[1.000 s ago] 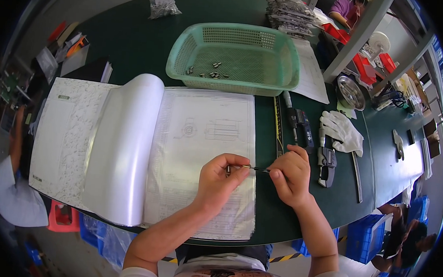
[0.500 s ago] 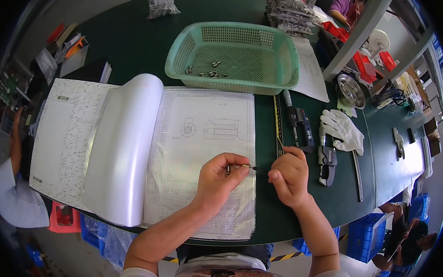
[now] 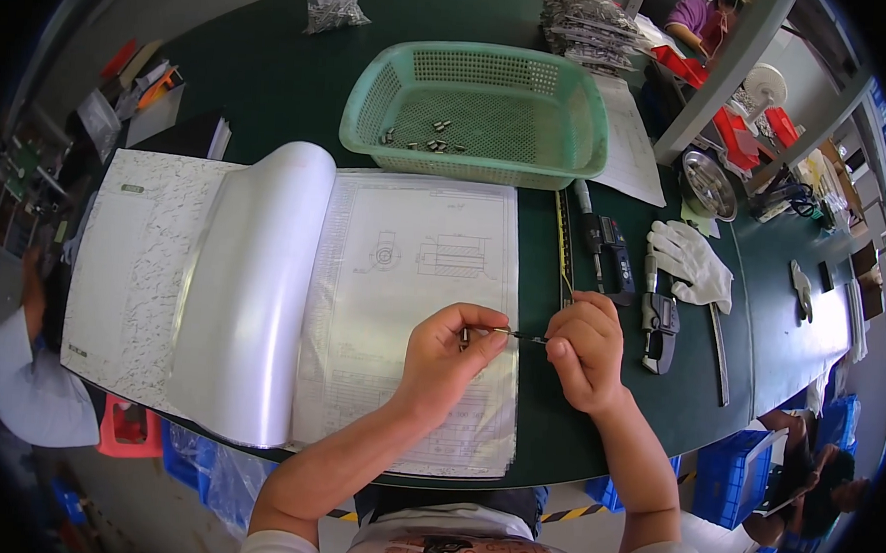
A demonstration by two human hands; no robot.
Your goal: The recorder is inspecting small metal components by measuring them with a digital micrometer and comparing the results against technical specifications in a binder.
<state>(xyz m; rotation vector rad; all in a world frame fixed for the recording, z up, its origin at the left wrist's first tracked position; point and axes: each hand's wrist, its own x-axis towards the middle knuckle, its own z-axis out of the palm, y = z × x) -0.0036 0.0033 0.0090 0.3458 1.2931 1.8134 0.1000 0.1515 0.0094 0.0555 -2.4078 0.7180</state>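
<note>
My left hand (image 3: pixel 449 359) is closed, thumb and forefinger pinching in front of the drawing sheet. A small metal cylinder (image 3: pixel 465 338) shows inside its curled fingers. From its fingertips a thin dark rod (image 3: pixel 530 337) with a brassy end reaches across to my right hand (image 3: pixel 587 351). That hand is closed round the rod's other end, its thumb pressed on the forefinger. What sits right at the left fingertips is too small to make out. Beneath the left hand lies an open binder (image 3: pixel 360 322) with a technical drawing in a clear sleeve.
Several small metal cylinders (image 3: pixel 441 126) lie in a green mesh basket (image 3: pixel 474 168) beyond the binder. To the right are two digital micrometers (image 3: pixel 616 261) (image 3: pixel 660 323), a white glove (image 3: pixel 694 265) and a metal bowl (image 3: pixel 708 185). Bagged parts (image 3: pixel 586 29) are stacked at the back.
The whole view has shifted slightly, moving the table's things a little to the right. Both hands keep their grips, and the rod between them looks more level.
</note>
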